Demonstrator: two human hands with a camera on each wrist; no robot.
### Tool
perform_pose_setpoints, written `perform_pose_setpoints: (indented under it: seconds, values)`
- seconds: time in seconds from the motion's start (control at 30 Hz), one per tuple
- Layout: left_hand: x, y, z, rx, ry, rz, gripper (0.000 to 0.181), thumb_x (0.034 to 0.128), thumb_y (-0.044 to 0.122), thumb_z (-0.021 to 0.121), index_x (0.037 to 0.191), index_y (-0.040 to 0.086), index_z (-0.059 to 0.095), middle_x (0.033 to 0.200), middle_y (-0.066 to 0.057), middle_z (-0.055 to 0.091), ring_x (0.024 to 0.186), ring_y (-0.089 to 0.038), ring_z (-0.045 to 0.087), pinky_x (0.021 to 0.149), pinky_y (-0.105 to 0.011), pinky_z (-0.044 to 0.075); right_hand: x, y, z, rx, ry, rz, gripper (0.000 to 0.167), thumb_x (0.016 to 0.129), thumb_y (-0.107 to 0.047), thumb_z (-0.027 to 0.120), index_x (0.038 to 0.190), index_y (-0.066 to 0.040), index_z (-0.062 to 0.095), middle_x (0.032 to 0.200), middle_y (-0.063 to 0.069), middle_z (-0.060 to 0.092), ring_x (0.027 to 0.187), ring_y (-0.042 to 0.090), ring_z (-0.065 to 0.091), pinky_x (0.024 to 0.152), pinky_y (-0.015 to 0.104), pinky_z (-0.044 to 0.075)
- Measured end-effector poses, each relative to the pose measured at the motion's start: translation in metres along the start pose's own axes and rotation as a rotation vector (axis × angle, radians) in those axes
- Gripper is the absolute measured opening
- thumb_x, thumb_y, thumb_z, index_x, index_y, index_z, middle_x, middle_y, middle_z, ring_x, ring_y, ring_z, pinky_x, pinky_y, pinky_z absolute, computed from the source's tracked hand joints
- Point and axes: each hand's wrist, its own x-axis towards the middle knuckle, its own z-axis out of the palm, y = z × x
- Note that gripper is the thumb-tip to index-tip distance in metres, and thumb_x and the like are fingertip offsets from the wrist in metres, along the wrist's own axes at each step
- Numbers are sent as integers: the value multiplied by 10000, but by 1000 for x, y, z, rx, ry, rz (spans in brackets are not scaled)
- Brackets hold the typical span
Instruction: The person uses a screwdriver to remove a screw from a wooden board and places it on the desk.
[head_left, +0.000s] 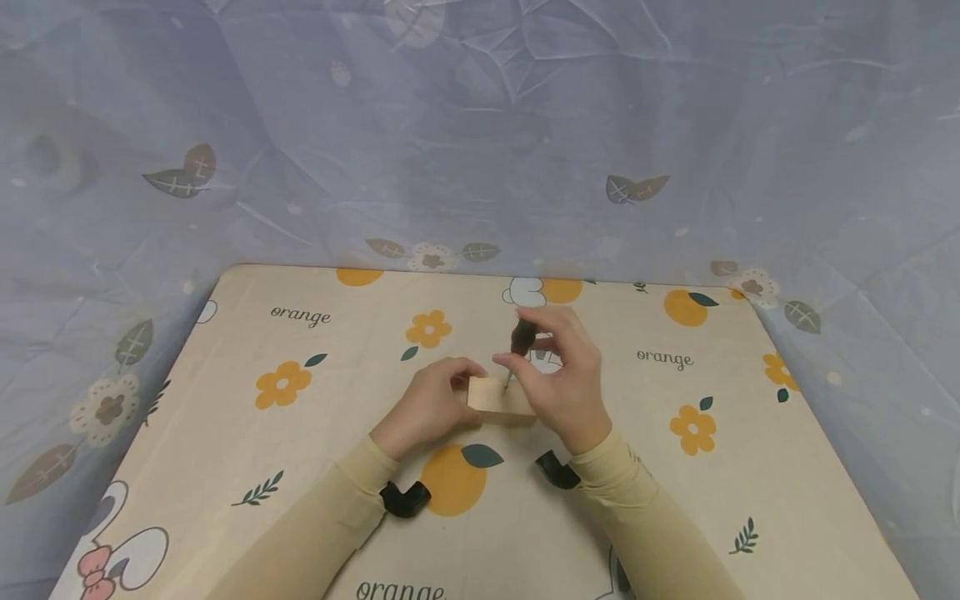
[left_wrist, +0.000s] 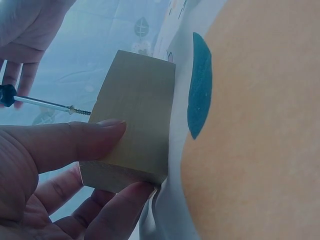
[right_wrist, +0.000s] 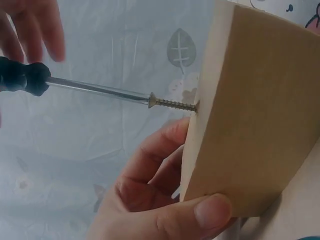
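A pale wooden block [head_left: 491, 397] rests on the table, and my left hand [head_left: 431, 403] grips its left end, thumb on the near face [left_wrist: 131, 100]. My right hand [head_left: 570, 379] holds a screwdriver by its dark handle [head_left: 523, 335] above the block. In the right wrist view the metal shaft [right_wrist: 100, 89] meets the head of a screw [right_wrist: 172, 104], whose tip touches the block's top face [right_wrist: 200, 115]. Most of the screw's thread shows outside the wood. The right fingers stand around the handle, partly cut off in both wrist views.
The table is covered by a cream cloth [head_left: 337, 450] printed with oranges and flowers. Black curved pieces lie near each wrist, one at the left [head_left: 406, 500] and one at the right [head_left: 557, 471]. A grey-blue patterned curtain [head_left: 465, 150] hangs behind the table.
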Motion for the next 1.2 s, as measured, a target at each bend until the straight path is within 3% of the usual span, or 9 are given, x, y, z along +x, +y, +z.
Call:
perform_pose_setpoints:
  seconds: [0.13,0.33,0.73,0.83,1.0,1.2]
  values:
    - [0,-1,0,7,1,5,532,709,49,959,1173,219,764,1146,10,738,1075,-205,652,1003,-442,547,1,1,-1,-12,25,-13,560,731,135,914,1243,14,720,1035,149,685,866,187,687,737,218,617]
    - [0,-1,0,8,7,11,530,704,48,960,1164,224,764,1129,17,734,1059,-194,646,991,-433,543,0,0,-2,-45,29,-21,493,785,136,871,1236,-11,738,987,129,714,811,212,720,714,198,618]
    - [-1,0,0,11,10,11,544,693,40,969,1163,221,766,1131,12,738,1068,-198,658,996,-425,549,0,-3,-2,35,-30,13,461,888,196,718,1313,19,691,1178,186,777,895,315,806,796,244,645]
    - [-1,0,0,8,9,11,539,700,39,963,1169,219,765,1132,10,738,1068,-201,658,997,-427,550,0,-1,-2,20,-37,6,457,891,139,761,1321,-1,692,1174,161,769,915,283,793,798,258,649]
    - [-1,0,0,5,6,10,531,709,40,956,1170,217,762,1136,13,739,1075,-210,654,1002,-442,549,0,1,-1,-27,-7,-4,538,782,54,914,1277,-33,722,1121,136,691,939,193,672,773,220,620]
    - [-1,0,0,6,6,12,533,703,39,962,1163,222,764,1132,18,736,1080,-211,653,1007,-445,546,-1,1,1,-28,32,-65,489,758,90,916,1203,6,732,1005,152,665,859,198,682,735,198,601]
